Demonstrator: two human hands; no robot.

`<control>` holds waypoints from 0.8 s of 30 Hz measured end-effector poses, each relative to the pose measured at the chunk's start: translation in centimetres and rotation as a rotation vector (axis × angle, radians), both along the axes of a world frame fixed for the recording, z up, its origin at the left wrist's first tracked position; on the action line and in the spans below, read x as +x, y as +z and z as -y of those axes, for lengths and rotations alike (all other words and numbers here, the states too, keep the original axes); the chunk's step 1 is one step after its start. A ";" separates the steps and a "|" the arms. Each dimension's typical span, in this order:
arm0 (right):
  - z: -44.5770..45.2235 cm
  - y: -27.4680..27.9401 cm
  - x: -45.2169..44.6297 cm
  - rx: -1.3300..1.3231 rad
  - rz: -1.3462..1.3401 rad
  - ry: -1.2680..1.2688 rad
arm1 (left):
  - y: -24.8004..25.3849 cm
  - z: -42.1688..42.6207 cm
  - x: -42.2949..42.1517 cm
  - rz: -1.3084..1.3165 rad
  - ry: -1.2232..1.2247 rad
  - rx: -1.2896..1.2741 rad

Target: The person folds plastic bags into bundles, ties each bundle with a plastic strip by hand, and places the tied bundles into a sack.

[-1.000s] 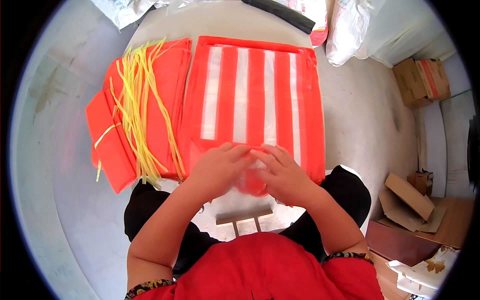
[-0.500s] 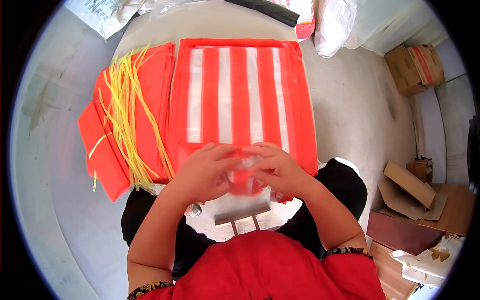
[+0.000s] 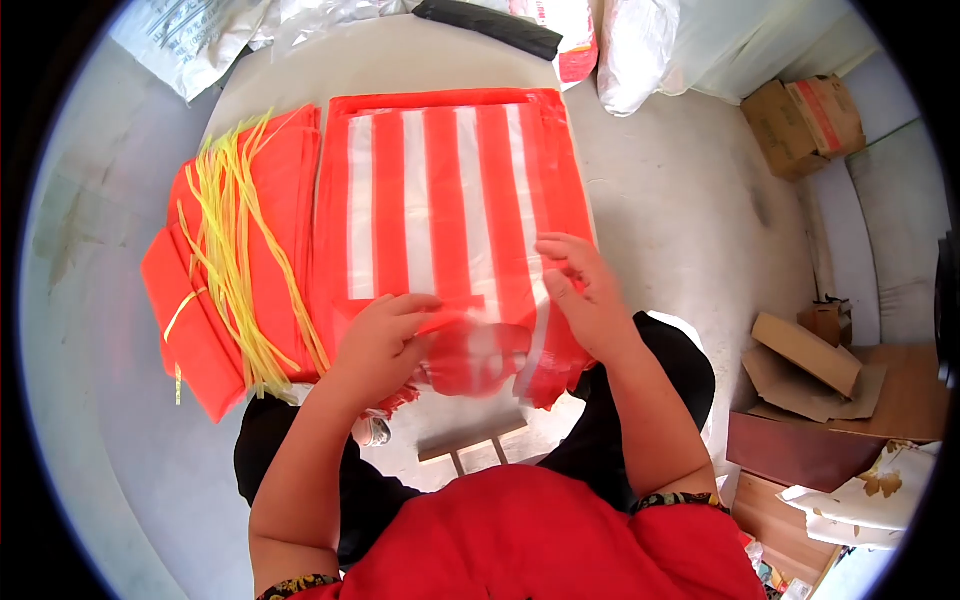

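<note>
A stack of red and clear striped plastic sheets (image 3: pixel 450 200) lies in front of me. My left hand (image 3: pixel 385 345) is at its near edge, its fingers closed on a blurred, crumpled piece of red film (image 3: pixel 470 355) that hangs over the edge. Over the stack's right side, my right hand (image 3: pixel 583 290) has its fingers apart and curved, with nothing visible in them. Yellow ribbons (image 3: pixel 232 250) lie loose on a red pile to the left. Beside them, a folded red bundle (image 3: pixel 200 325) has a yellow ribbon round it.
A black roll (image 3: pixel 487 28) and white plastic bags (image 3: pixel 638 55) are at the far side. Cardboard boxes stand at the upper right (image 3: pixel 800 125) and lower right (image 3: pixel 810 365). A metal-framed stool or support (image 3: pixel 473 440) shows between my knees.
My right hand has moved away from my left hand, up and to the right over the stack, and no longer touches the film. The whole view has shifted, so the table appears further left.
</note>
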State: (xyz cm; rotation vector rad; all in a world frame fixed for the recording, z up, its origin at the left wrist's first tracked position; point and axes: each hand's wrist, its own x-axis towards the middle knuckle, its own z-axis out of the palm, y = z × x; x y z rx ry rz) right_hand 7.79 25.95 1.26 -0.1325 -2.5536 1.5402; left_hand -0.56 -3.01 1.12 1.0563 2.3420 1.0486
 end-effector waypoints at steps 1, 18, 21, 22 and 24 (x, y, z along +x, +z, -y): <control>-0.9 -0.3 0.3 -0.030 0.039 -0.048 | 0.1 0.0 0.0 0.017 0.003 0.005; -3.3 -3.8 2.7 -0.087 0.002 -0.113 | -0.3 0.2 -0.1 0.223 0.054 0.111; -3.1 -3.8 3.0 -0.231 0.026 -0.112 | -0.2 0.3 -0.2 0.255 0.040 0.135; -3.1 -3.9 3.1 -0.176 0.005 -0.081 | -0.2 0.4 -0.2 0.266 0.038 0.141; -3.1 -3.9 3.3 -0.122 -0.022 -0.025 | -0.1 0.3 -0.2 0.268 0.027 0.144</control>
